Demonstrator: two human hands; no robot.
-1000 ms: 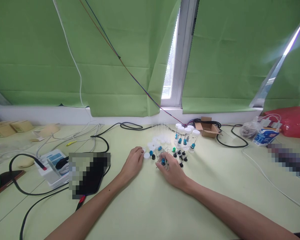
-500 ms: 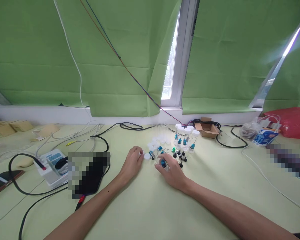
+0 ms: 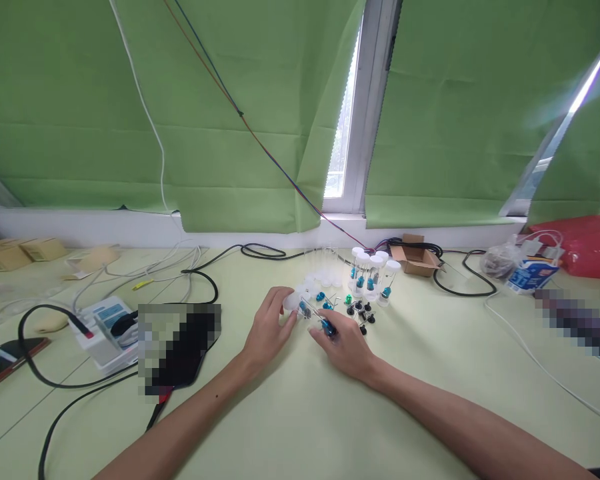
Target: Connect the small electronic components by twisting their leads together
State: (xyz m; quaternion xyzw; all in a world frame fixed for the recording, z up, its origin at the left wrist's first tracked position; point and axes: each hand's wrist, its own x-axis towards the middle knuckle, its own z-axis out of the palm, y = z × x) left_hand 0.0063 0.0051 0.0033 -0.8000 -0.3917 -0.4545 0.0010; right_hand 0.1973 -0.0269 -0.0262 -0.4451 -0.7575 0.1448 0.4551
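My left hand (image 3: 269, 330) is closed, thumb and fingers around a translucent white cap (image 3: 291, 302). My right hand (image 3: 347, 343) pinches a blue-hubbed dispensing needle (image 3: 327, 327), its thin shaft slanting up and left; whether a clear tube surrounds it I cannot tell. Between the hands lies another blue-hubbed piece (image 3: 305, 309). Loose blue hubs (image 3: 321, 296), a green hub (image 3: 349, 299) and several black-hubbed needles (image 3: 364, 313) lie just beyond my right hand. Behind them stand clear tubes with white caps (image 3: 393, 266), blue-hubbed needles inside.
Clear tubes (image 3: 325, 263) without visible white caps stand at the back. An open cardboard box (image 3: 414, 259) sits by the wall with black cables. At left are a white power strip (image 3: 103, 333), cables and a partly blurred dark device (image 3: 187, 367). A red bag (image 3: 587, 243) is far right.
My left hand has shifted slightly right, its thumb now spread toward the white cap. The needle in my right hand shows more clearly, its shaft slanting toward the left hand.
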